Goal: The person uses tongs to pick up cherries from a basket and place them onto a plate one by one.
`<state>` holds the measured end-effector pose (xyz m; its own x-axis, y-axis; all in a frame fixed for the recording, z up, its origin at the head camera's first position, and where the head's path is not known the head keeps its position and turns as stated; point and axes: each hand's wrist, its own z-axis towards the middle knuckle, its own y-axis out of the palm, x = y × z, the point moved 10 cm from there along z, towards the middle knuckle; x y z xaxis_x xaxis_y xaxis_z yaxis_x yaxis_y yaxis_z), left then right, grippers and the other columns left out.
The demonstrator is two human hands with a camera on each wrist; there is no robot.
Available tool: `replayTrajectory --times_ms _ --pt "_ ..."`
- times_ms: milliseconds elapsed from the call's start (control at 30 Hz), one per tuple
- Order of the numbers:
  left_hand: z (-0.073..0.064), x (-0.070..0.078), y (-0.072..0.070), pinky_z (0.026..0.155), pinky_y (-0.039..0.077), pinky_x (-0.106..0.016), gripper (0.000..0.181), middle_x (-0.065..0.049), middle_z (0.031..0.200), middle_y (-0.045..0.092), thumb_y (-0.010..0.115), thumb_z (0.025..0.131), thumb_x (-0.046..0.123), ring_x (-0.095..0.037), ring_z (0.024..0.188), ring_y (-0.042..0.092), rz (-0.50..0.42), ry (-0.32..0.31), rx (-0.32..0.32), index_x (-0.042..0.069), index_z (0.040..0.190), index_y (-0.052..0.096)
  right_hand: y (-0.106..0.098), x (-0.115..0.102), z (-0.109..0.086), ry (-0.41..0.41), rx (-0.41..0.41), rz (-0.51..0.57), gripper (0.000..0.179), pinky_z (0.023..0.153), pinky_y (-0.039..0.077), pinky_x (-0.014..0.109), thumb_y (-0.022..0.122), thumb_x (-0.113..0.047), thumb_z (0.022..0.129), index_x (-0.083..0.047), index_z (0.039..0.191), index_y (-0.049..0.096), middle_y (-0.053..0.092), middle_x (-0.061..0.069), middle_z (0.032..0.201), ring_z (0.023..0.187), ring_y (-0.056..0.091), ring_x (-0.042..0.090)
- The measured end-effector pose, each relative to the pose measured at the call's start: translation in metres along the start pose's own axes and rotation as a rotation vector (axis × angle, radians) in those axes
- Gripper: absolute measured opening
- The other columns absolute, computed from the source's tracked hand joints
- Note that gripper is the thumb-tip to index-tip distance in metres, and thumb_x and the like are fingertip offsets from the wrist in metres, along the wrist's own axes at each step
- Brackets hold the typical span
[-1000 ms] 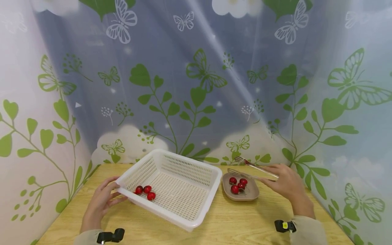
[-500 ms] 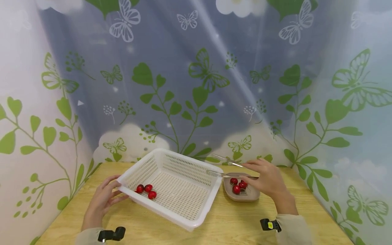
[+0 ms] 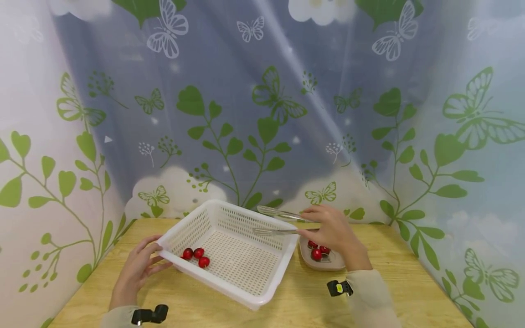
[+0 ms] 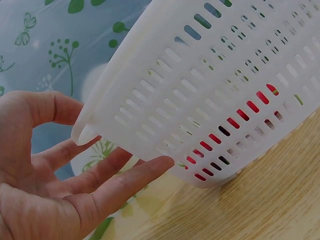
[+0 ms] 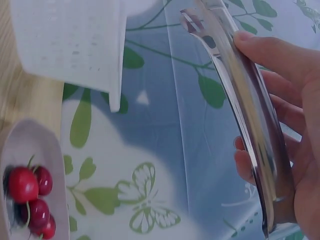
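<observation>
My left hand [image 3: 133, 269] grips the left corner of a white perforated plastic basket [image 3: 213, 283]. In the left wrist view a finger hooks the rim and another digit lies against the outer wall. Several red cherries [image 3: 198, 253] lie inside at the basket's left end. My right hand [image 3: 330, 230] holds metal tongs [image 3: 283, 214] whose two arms stand apart. Their tips reach over the basket's right side, and nothing shows between them. In the right wrist view the tongs [image 5: 250, 115] lie between thumb and fingers.
A small beige dish [image 3: 326, 266] with several cherries [image 3: 316, 254] stands right of the basket, partly hidden under my right hand. Everything stands on a wood-grain table [image 3: 295, 300]. A patterned curtain [image 3: 229, 114] hangs close behind the basket and dish.
My right hand has carried the tongs left, from above the dish to over the basket's right side. The left hand and the basket have stayed where they were.
</observation>
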<state>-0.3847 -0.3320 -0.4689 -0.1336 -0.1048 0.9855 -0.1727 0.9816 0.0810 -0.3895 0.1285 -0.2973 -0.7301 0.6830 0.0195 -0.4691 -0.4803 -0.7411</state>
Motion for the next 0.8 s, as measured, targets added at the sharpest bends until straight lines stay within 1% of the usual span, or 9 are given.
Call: replayTrajectory --times_ms 167,300,433,600,667,800 --pt "0.001 -0.001 -0.001 0.091 0.067 -0.041 0.052 -0.011 0.133 0.045 0.049 0.103 0.013 -0.016 0.095 0.069 -0.003 -0.004 0.004 0.010 0.153 0.035 0.009 -0.004 0.018 0.033 -0.037 0.015 0.041 0.081 0.065 0.043 0.085 -0.036 0.082 -0.013 0.115 0.080 0.077 0.007 0.114 0.100 0.073 0.025" --pt "0.002 -0.002 -0.001 0.090 0.067 -0.040 0.052 -0.010 0.131 0.046 0.049 0.103 0.012 -0.016 0.094 0.069 -0.006 -0.008 0.010 0.010 0.153 0.035 0.016 -0.008 0.033 0.063 -0.067 0.039 0.041 0.084 0.065 0.044 0.083 -0.039 0.085 -0.015 0.118 0.079 0.076 0.006 0.118 0.104 0.072 0.025" --pt "0.002 -0.002 -0.001 0.090 0.067 -0.041 0.053 -0.011 0.132 0.046 0.049 0.103 0.013 -0.015 0.094 0.070 -0.005 -0.007 0.008 0.010 0.153 0.035 0.021 -0.017 0.047 0.043 -0.061 0.070 0.040 0.086 0.064 0.045 0.082 -0.039 0.086 -0.015 0.117 0.079 0.076 0.006 0.116 0.105 0.071 0.026" --pt "0.002 -0.001 -0.001 0.090 0.067 -0.041 0.054 -0.011 0.132 0.046 0.049 0.103 0.013 -0.016 0.095 0.070 -0.003 -0.005 0.005 0.009 0.155 0.033 0.028 -0.030 0.060 -0.008 -0.028 0.125 0.037 0.081 0.064 0.045 0.085 -0.035 0.082 -0.013 0.112 0.081 0.077 0.007 0.111 0.099 0.071 0.026" --pt "0.002 -0.002 -0.001 0.090 0.067 -0.041 0.054 -0.010 0.131 0.047 0.049 0.103 0.013 -0.016 0.095 0.070 -0.002 -0.004 0.005 0.009 0.154 0.033 0.033 -0.033 0.064 -0.010 -0.029 0.118 0.037 0.078 0.064 0.043 0.085 -0.036 0.082 -0.014 0.111 0.081 0.077 0.006 0.111 0.098 0.071 0.026" --pt "0.002 -0.002 -0.001 0.091 0.067 -0.041 0.052 -0.010 0.129 0.047 0.049 0.103 0.012 -0.016 0.094 0.070 -0.007 -0.003 0.005 0.009 0.153 0.035 0.043 -0.039 0.072 0.002 -0.054 0.116 0.036 0.082 0.065 0.042 0.085 -0.038 0.083 -0.016 0.111 0.081 0.078 0.005 0.112 0.100 0.072 0.024"
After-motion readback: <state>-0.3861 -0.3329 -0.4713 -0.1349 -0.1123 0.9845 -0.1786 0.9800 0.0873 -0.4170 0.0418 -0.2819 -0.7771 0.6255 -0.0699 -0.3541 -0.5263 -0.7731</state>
